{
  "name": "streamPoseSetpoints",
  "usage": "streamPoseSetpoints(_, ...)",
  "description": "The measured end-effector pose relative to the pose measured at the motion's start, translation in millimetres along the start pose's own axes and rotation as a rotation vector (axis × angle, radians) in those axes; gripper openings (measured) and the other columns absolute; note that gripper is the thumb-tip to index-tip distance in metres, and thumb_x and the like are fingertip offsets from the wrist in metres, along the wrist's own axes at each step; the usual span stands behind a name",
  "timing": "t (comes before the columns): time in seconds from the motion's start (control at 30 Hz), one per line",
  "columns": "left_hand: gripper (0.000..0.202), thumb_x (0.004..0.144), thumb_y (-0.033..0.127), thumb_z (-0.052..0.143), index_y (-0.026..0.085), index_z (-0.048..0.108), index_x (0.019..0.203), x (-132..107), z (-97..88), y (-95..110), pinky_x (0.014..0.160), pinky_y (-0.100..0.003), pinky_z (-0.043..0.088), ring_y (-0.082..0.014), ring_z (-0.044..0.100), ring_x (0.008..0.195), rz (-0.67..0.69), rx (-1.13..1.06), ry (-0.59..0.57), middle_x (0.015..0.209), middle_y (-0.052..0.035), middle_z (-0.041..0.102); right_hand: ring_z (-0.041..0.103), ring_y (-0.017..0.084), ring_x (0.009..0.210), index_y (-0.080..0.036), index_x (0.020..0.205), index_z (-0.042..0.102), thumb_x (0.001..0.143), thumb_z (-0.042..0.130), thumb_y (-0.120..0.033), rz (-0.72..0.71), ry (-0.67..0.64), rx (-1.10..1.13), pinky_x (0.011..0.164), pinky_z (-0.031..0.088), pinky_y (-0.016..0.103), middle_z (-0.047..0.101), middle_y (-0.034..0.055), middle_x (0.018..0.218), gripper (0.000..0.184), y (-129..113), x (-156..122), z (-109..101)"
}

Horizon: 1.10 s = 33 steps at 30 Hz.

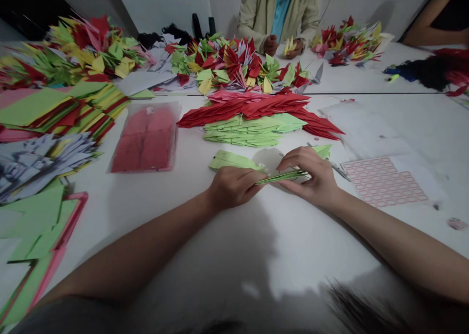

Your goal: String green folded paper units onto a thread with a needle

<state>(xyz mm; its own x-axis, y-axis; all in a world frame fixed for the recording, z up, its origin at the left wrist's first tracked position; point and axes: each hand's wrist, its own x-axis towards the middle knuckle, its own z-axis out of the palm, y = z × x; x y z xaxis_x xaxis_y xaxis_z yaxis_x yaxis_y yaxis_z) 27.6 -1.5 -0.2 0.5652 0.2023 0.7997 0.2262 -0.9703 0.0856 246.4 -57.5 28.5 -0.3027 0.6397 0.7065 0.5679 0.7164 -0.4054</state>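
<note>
A thin, folded piece of green paper (281, 177) is stretched edge-on between my hands, just above the white table (227, 256). The fingers of my left hand (234, 185) are closed on its left end. My right hand (311, 175) pinches the other end between thumb and fingers. Behind my left hand lies another green folded paper (232, 160). A green paper tip (323, 151) shows past my right hand, partly hidden by it. Beyond them are a stack of folded green papers (245, 130) and a pile of folded red papers (264, 108).
A clear packet of red paper (144, 138) lies left, beside stacked coloured sheets (32, 109). At right is a label sheet with red outlines (384, 181). Heaps of folded paper (234, 60) line the back, where a person in a beige jacket (252, 11) handles yellow paper.
</note>
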Motion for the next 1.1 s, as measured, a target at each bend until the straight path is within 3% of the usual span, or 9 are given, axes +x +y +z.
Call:
streamPoseSetpoints(0.3, 0.009, 0.079, 0.021, 0.071, 0.018, 0.064, 0.085, 6.5, -1.0, -1.1, 0.060, -0.017, 0.046, -0.0081, 0.066, 0.062, -0.080, 0.002, 0.103, 0.071, 0.0032, 0.071, 0.062, 0.019, 0.073, -0.021, 0.081, 0.066, 0.080, 0.074, -0.028, 0.220, 0.065, 0.267, 0.067, 0.050, 0.036, 0.067, 0.0044, 0.077, 0.010, 6.9, -0.9, 0.9)
streamPoseSetpoints(0.7, 0.011, 0.082, 0.017, 0.067, 0.019, 0.066, 0.093, 3.0, -1.3, -3.8, 0.071, -0.017, 0.051, -0.0098, 0.071, 0.075, -0.065, -0.043, 0.042, 0.081, 0.0011, 0.075, 0.064, 0.020, 0.075, -0.023, 0.090, 0.069, 0.077, 0.077, -0.026, 0.076, 0.047, 0.179, 0.071, 0.050, 0.039, 0.071, 0.0048, 0.082, 0.015, 2.0, 2.4, -0.7)
streamPoseSetpoints(0.93, 0.009, 0.082, 0.020, 0.068, 0.019, 0.067, 0.090, 2.2, 0.8, -1.4, 0.068, -0.018, 0.049, -0.0096, 0.070, 0.072, -0.078, -0.032, 0.034, 0.081, 0.0004, 0.075, 0.063, 0.021, 0.075, -0.021, 0.090, 0.067, 0.082, 0.068, -0.016, 0.039, 0.001, 0.156, 0.072, 0.048, 0.040, 0.070, 0.0051, 0.081, 0.010, 0.8, 1.4, 0.3)
streamPoseSetpoints(1.03, 0.007, 0.081, 0.023, 0.069, 0.017, 0.067, 0.082, 6.1, 0.0, 3.6, 0.058, -0.018, 0.046, -0.0076, 0.063, 0.056, -0.205, -0.071, 0.045, 0.070, 0.0009, 0.072, 0.064, 0.021, 0.079, -0.021, 0.093, 0.066, 0.086, 0.062, -0.017, 0.072, -0.014, 0.138, 0.074, 0.049, 0.040, 0.069, 0.0059, 0.084, 0.010, 3.3, 1.1, -1.0)
streamPoseSetpoints(1.1, 0.015, 0.082, 0.027, 0.067, 0.015, 0.065, 0.073, 9.9, -1.6, 6.2, 0.049, -0.018, 0.042, -0.0060, 0.054, 0.044, -0.406, -0.201, 0.009, 0.055, 0.0028, 0.064, 0.064, 0.023, 0.086, -0.022, 0.100, 0.066, 0.090, 0.056, -0.020, 0.098, -0.029, 0.085, 0.078, 0.049, 0.041, 0.070, 0.0074, 0.091, 0.014, 5.6, 1.0, -2.9)
